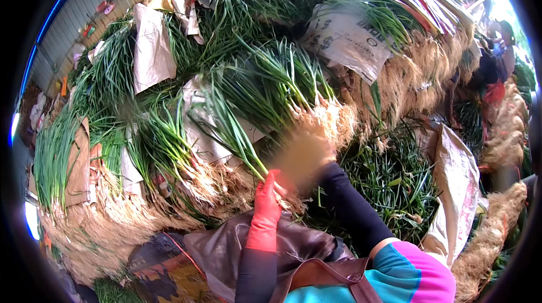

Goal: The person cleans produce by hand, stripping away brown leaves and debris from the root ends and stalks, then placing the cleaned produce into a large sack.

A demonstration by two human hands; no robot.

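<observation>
My left hand (pixel 267 204), in a red rubber glove, is closed around the lower stems of a few green onions (pixel 232 129). Their long leaves slant up and to the left, and some pale roots show just right of the glove. Farther forward, my right hand (pixel 316 147) reaches to the root end of a larger bunch of green onions (pixel 288 91). A blurred patch covers much of that hand, so its fingers cannot be made out. A brown apron (pixel 248 246) lies over my lap below both hands.
Layered green onions with hairy roots (pixel 113 212) fill the left. A root-fringed stack under a printed white sack (pixel 347 40) stands at the far right. Loose green leaves (pixel 389 181) lie right of my arm, beside an upright white sack (pixel 460 190).
</observation>
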